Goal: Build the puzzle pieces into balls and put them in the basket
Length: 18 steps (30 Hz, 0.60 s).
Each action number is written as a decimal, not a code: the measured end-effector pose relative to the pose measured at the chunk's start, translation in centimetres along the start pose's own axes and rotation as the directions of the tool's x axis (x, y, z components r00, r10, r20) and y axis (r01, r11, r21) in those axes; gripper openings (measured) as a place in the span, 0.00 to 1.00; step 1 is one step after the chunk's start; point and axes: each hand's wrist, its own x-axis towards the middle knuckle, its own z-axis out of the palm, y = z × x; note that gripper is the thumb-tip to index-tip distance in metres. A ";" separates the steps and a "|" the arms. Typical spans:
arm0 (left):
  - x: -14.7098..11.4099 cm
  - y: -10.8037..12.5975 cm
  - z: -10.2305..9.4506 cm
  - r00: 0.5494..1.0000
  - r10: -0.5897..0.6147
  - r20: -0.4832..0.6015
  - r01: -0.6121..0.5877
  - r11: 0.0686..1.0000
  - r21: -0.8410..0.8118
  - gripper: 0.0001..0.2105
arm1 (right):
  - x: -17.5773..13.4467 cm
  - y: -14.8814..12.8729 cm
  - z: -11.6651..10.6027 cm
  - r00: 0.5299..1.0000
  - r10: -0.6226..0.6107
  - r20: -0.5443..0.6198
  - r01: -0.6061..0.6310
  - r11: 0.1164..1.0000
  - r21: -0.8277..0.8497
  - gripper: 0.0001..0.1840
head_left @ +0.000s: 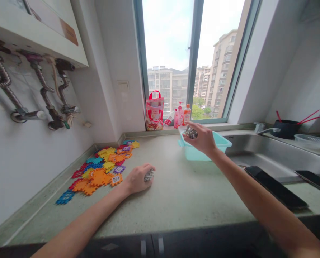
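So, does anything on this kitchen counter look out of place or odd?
Yes. Colourful toy puzzle tiles lie scattered in a loose heap on the counter by the left wall, unusual for a kitchen. Each hand holds a small patterned piece: the left hand on the counter, the right hand over the turquoise basin. Nothing looks spilled or broken.

The left hand [137, 178] is hiding most of a small patterned piece [149, 175]; the right hand's [203, 138] object [191, 133] is looking too blurred to name.

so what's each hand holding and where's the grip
Right hand pinches a small dark piece in its fingertips over the teal tub; left hand covers a white piece.
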 end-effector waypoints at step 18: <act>1.5 -0.2 -1.7 0.993 0.042 -0.107 -0.048 0.997 -0.054 0.18 | 6.3 7.8 -3.4 0.886 0.207 0.415 -0.150 0.975 -0.165 0.21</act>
